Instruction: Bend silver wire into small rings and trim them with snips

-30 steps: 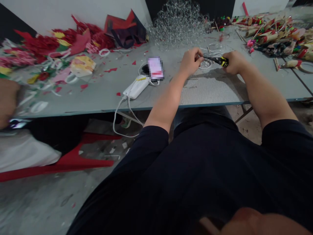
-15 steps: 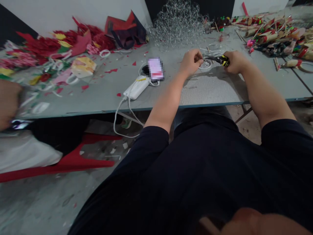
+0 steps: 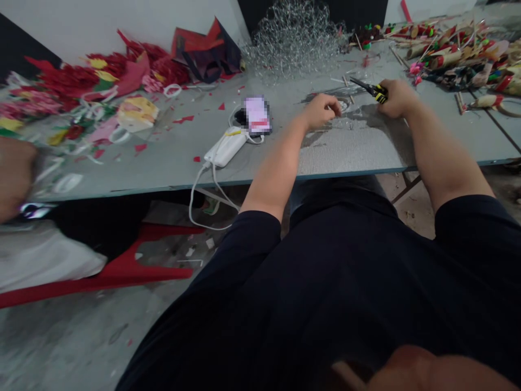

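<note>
My right hand [image 3: 396, 99] is wrapped around the black and yellow handles of a pair of pliers [image 3: 374, 90]. The dark jaws point left, above the tabletop, with nothing visible between them. My left hand [image 3: 321, 111] hovers low over the table, its fingers loosely bent and apart from the thumb; I make out nothing in them. Just right of those fingertips lies a shiny coil of thin wire [image 3: 344, 105], partly hidden by the hand. Short thin sticks [image 3: 345, 81] lie behind the coil.
A large tangle of silver wire [image 3: 295, 41] stands at the back. Left are a phone [image 3: 257, 115], a white power bank [image 3: 226, 147] with a cable hanging over the edge, and red artificial flowers [image 3: 77, 79]. Bamboo pieces [image 3: 448, 58] heap up right. Another person's arm [image 3: 16, 176] is far left.
The pliers have moved right and away from my left hand, and their jaws have left the coil. My left hand has lowered slightly toward me and its fingers have loosened.
</note>
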Tool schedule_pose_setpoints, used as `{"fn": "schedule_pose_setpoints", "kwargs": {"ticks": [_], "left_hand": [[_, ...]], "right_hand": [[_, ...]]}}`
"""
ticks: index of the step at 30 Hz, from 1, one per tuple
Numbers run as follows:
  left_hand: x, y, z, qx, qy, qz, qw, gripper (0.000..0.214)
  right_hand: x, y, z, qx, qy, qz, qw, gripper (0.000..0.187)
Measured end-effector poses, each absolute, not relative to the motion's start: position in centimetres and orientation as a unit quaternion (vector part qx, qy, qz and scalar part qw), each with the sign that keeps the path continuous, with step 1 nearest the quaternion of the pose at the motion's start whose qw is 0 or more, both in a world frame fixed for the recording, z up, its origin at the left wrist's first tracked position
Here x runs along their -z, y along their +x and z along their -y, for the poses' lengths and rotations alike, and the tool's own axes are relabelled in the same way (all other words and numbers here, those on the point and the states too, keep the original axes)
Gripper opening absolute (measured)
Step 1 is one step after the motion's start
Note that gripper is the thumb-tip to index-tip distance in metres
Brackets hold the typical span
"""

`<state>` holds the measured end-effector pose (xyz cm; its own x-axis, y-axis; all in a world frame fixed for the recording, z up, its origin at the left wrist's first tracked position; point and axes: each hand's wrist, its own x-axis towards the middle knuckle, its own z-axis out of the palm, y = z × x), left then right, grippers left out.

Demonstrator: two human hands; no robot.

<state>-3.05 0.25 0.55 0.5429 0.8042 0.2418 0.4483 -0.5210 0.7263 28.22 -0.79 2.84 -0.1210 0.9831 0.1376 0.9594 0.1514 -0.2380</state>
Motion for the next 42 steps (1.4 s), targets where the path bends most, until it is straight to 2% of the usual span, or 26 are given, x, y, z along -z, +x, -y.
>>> {"fn": "schedule_pose_setpoints", "kwargs": {"ticks": [8, 12, 16, 20, 23, 27, 31, 34, 37, 40, 42], "left_hand": [[-3.3, -1.7, 4.1, -0.284, 0.806, -0.418, 0.308, 0.032], [-3.1, -1.6, 3.9, -0.311, 0.788, -0.439, 0.298, 0.037], [-2.4, -2.0, 2.6, -0.313, 0.787, -0.426, 0.317, 0.032], [-1.6, -2.4, 1.5, -0.300, 0.783, -0.439, 0.323, 0.038], [-1.3, -2.7, 0.8, -0.287, 0.779, -0.454, 0.323, 0.046], [-1.4, -3.5, 0.1, -0.278, 0.781, -0.436, 0.351, 0.041], [-1.1, -3.9, -0.5, -0.301, 0.773, -0.418, 0.371, 0.036], [-0.7, -3.9, -1.3, -0.350, 0.748, -0.459, 0.326, 0.044], [-0.5, -4.7, -2.6, -0.375, 0.734, -0.512, 0.243, 0.038], [-0.9, -6.4, -4.0, -0.366, 0.732, -0.546, 0.179, 0.026], [-1.4, -7.4, -4.5, -0.349, 0.718, -0.584, 0.149, 0.030]], "right_hand": [[-2.8, 28.1, 0.8, -0.072, -0.652, 0.743, 0.132, 0.032], [-2.4, 28.2, 0.4, -0.070, -0.646, 0.746, 0.142, 0.032], [-2.2, 28.3, 0.3, -0.083, -0.650, 0.740, 0.148, 0.027], [-2.3, 28.3, 0.6, -0.133, -0.650, 0.730, 0.164, 0.045], [-2.2, 28.4, 0.7, -0.126, -0.646, 0.733, 0.169, 0.045], [-1.6, 28.9, -0.1, -0.096, -0.632, 0.752, 0.161, 0.037], [-1.0, 29.4, -1.1, -0.069, -0.626, 0.764, 0.142, 0.041], [-0.9, 29.5, -1.5, -0.069, -0.628, 0.762, 0.140, 0.049], [-0.8, 29.4, -1.5, -0.075, -0.628, 0.761, 0.146, 0.059], [-0.7, 29.2, -1.3, -0.069, -0.638, 0.750, 0.157, 0.053], [-0.7, 29.1, -1.2, -0.073, -0.650, 0.736, 0.171, 0.047]]}}
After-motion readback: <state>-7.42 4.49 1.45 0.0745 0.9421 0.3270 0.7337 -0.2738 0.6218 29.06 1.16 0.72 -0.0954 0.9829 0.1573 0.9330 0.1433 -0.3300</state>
